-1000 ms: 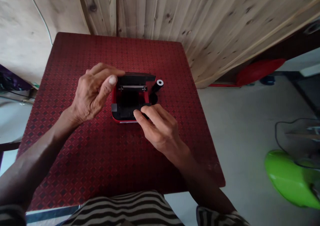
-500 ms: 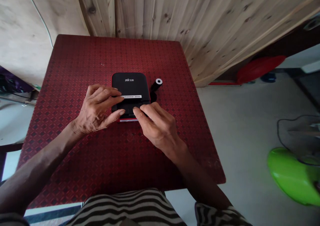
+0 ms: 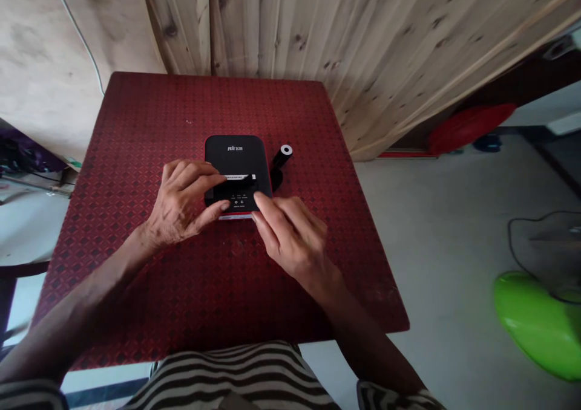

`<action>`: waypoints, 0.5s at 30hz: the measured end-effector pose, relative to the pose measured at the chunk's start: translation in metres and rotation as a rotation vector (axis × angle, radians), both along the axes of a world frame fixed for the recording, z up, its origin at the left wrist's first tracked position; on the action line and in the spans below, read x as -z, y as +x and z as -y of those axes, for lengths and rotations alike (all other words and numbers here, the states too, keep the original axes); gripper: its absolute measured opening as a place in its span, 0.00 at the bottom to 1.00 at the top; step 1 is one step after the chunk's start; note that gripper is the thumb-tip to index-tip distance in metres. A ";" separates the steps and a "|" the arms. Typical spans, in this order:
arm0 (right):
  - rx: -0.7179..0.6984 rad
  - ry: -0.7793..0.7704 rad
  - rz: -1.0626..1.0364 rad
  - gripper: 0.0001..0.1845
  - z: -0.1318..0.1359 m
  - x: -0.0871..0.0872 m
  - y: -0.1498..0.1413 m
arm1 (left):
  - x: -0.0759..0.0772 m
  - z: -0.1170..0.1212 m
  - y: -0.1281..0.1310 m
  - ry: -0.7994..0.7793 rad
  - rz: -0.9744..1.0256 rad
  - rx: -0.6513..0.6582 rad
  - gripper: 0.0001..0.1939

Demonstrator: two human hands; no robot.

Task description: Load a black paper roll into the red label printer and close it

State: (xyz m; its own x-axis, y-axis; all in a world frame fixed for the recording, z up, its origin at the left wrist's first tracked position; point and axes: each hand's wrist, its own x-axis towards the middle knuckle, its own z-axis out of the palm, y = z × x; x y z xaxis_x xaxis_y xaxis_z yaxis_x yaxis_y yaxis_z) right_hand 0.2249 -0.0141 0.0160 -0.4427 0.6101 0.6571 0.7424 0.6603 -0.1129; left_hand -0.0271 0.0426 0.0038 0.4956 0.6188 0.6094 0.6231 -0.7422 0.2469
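A flat black device with rounded corners, red sides and a white label strip lies on the red table, its printed lettering upside down to me. My left hand is closed at its left side, fingers and thumb about a narrow black flap that stands raised. In front of the flap, small white marks show on the device's front panel. My right hand has thumb and index finger closed at the device's front right corner. What lies under its fingertips is partly hidden.
Close behind the device's right side stands a black cylinder with a white ring on its end. The patterned red table meets a wooden plank wall. A green rounded object stands on the floor at right.
The black flap has tilted up, uncovering the white marks on the front panel. My right hand has shifted slightly right, to the corner. My left hand has stayed near its place.
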 end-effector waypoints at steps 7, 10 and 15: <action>-0.213 -0.223 -0.051 0.10 0.044 0.063 -0.018 | 0.016 0.028 -0.010 0.087 -0.013 -0.148 0.22; -0.179 -0.320 -0.031 0.11 0.047 0.080 -0.024 | 0.021 0.027 -0.010 0.116 -0.041 -0.141 0.25; -0.151 -0.389 0.025 0.11 0.045 0.083 -0.024 | 0.022 0.025 -0.009 0.123 -0.059 -0.149 0.27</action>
